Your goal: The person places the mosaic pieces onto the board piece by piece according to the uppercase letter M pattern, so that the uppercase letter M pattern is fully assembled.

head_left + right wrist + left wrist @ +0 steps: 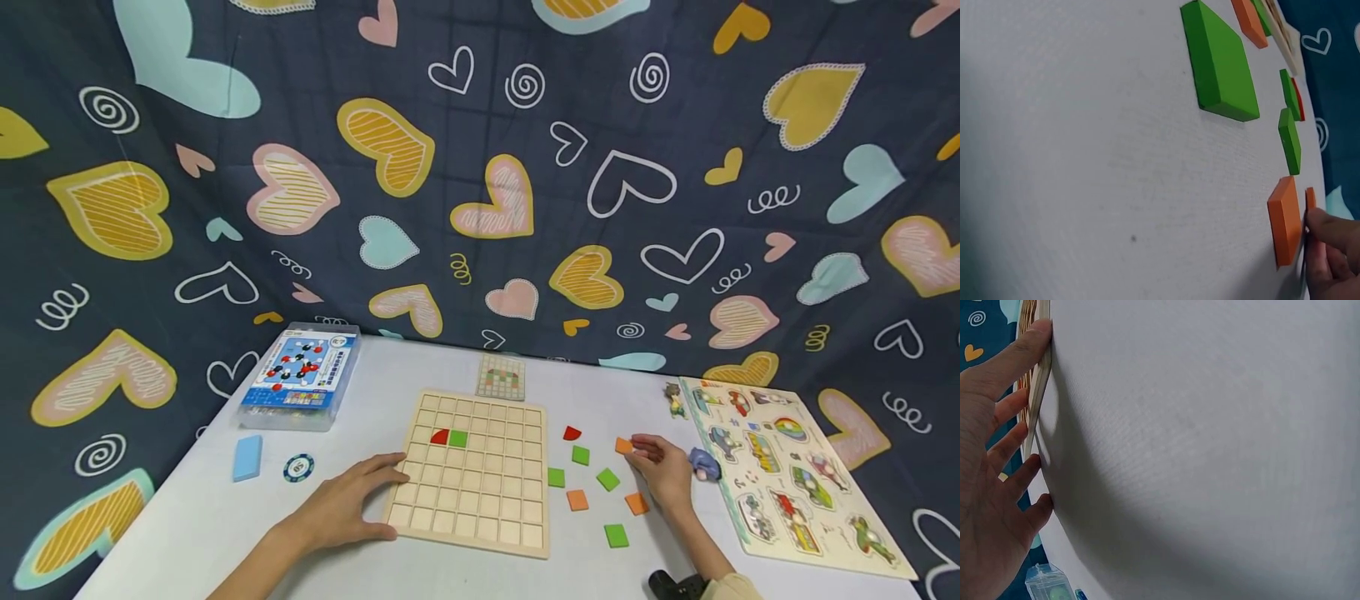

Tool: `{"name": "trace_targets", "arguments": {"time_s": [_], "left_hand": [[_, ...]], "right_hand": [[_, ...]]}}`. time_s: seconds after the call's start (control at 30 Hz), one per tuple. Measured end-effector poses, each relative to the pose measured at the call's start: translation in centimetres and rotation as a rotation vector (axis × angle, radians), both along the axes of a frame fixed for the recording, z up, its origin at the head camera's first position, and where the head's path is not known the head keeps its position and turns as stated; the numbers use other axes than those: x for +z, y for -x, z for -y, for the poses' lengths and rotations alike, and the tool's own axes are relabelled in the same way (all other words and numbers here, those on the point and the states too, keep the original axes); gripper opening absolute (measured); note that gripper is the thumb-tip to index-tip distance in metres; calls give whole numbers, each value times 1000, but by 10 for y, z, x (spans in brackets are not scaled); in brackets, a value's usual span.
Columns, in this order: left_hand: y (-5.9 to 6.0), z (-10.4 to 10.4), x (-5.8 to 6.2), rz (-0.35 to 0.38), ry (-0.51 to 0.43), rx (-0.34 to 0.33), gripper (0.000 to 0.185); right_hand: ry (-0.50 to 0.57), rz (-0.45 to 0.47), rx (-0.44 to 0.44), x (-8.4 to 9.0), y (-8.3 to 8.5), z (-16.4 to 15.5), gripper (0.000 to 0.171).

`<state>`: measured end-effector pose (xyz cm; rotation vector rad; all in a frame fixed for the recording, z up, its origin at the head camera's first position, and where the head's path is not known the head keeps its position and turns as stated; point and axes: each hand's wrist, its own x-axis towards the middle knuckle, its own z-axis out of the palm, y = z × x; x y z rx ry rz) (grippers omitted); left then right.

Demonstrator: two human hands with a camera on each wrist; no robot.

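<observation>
My left hand [345, 507] rests at the left edge of a wooden grid board [474, 477], its fairly straight fingers and thumb touching the frame. In the grid, a red quarter-circle tile [440, 437] sits beside a green square tile [457, 438]. Right of the board, my right hand [663, 473] pinches an orange square tile [623, 446] at the table surface. Around that hand lie another orange tile [637, 503], several green tiles [608, 479] and a loose red quarter-circle [572, 433]. The right wrist view shows the thumb on the pinched tile, which is partly hidden.
A small pattern card [501, 377] lies behind the board. At left are a clear plastic box [300, 377], a blue block [247, 458] and a round chip [298, 467]. A picture puzzle board [791, 475] and a purple figure [704, 464] lie at right.
</observation>
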<state>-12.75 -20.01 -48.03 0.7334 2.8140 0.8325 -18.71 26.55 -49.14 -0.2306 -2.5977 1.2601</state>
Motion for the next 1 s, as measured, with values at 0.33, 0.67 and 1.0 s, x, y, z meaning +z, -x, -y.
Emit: {"name": "trace_targets", "arguments": {"time_s": [0.33,0.67,1.0], "left_hand": [[1,0,1,0,-1,1,67],[1,-1,1,2,5,7,67],[-1,0,0,-6,-10,-1,68]], "right_hand": [[63,-38,7,0,-3,7,26],[191,58,66,11,-12,40,29],[320,30,125,10,-12,86,30]]}}
